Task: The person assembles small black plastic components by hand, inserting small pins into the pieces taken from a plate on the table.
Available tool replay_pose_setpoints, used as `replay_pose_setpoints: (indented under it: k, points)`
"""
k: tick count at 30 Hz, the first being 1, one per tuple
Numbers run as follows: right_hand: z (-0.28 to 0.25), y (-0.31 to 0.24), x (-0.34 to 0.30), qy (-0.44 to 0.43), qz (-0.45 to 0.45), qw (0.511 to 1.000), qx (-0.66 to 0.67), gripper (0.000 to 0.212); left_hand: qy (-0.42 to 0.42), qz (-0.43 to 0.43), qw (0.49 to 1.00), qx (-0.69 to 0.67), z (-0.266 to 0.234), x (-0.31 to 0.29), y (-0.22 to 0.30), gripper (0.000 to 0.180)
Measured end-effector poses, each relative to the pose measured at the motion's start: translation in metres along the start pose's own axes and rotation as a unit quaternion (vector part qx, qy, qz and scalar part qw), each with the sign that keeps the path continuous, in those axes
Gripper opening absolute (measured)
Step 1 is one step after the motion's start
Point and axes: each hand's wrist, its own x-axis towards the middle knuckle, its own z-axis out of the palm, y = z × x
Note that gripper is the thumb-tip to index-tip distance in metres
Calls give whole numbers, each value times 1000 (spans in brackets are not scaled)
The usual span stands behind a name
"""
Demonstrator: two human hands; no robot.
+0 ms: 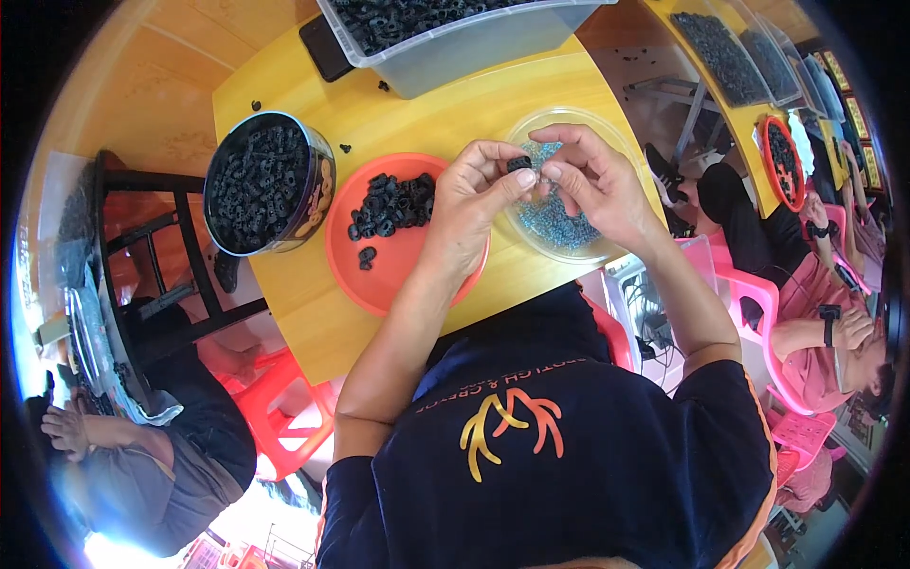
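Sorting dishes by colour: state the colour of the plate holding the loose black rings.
Orange-red plate, seen in the head view.

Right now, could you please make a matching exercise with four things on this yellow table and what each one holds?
Things:
1. round tin
2. orange plate
3. clear round bowl
4. left hand

States:
a. holds small blue-grey pieces
b. pinches one black ring with the right hand
c. filled to the top with black rings
d. has a small heap of black rings

Pairs: 1-c, 2-d, 3-a, 4-b
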Motion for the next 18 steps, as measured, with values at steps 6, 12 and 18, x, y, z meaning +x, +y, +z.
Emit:
replay_pose_setpoints:
  k: [6, 12, 18]
  points:
    - [2, 3, -2, 0, -69, 997, -29, 37, 7, -27, 998, -59, -5, -1, 3, 23]
    - [2, -1, -1, 18, -151, 981, -118, 39, 17, -43, 994, -96, -9, -3, 4, 20]
    - [-5, 6, 3, 25, -183, 956, -229, 32, 28, -13, 998, -63, -8, -4, 3, 21]
